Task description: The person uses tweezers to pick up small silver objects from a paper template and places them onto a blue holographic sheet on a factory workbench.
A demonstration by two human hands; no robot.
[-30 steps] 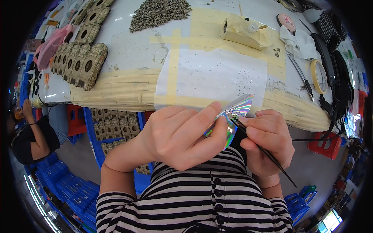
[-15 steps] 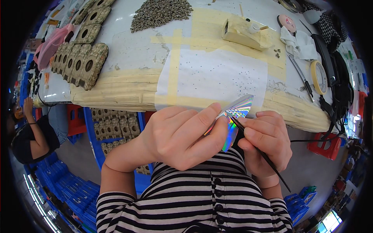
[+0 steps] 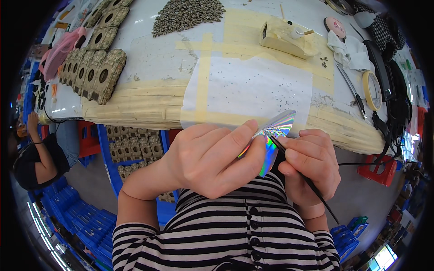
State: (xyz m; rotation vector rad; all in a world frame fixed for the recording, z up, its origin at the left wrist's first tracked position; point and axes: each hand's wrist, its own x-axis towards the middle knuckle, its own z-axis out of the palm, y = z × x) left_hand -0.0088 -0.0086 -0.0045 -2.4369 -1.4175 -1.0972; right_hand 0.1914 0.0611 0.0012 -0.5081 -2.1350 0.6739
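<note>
My left hand pinches a shiny rainbow-reflecting sheet between thumb and forefinger, its free part fanning out to the right. Black tweezers are gripped in my right hand, with their tip against the sheet close to my left fingertips. Both hands are held just in front of the table edge. Behind them lies a white paper sheet dotted with tiny specks. Whatever is between the tweezer tips is too small to make out.
A heap of small grey pieces lies at the back. Camouflage-patterned cases stand in rows at left, near a pink mesh basket. A taped block, a tape roll and a pen-like tool lie to the right. Another person is at far left.
Almost nothing differs. The tweezer tip has shifted very slightly on the sheet, and the view has moved a little.
</note>
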